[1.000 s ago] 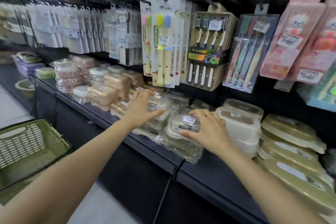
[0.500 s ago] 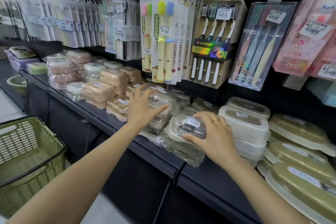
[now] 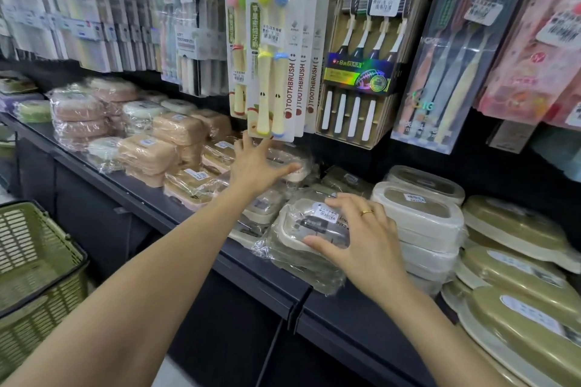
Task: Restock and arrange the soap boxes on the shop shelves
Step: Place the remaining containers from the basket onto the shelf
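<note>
Soap boxes: we are working at the wrapped soap box sitting at the front edge of the dark shelf, centre of the frame, on top of another wrapped box; more stacks are lying to its left and right

Right hand: our right hand is curling round that box, fingers over its far right edge and thumb lying across its near side over the film; we judge we are gripping it this way to square it with the cream stack just beside it

Left hand: our left hand is reaching deeper, upper centre, fingers spread and fairly straight over a second wrapped box further back, thumb touching its front; whether the fingertips are pressing it we cannot tell; probably we are steadying that pile

Overhead: hanging toothbrush packs are dangling just above the left hand, so we are keeping it low

Basket: a green basket is standing at lower left, well apart from the shelf
</note>
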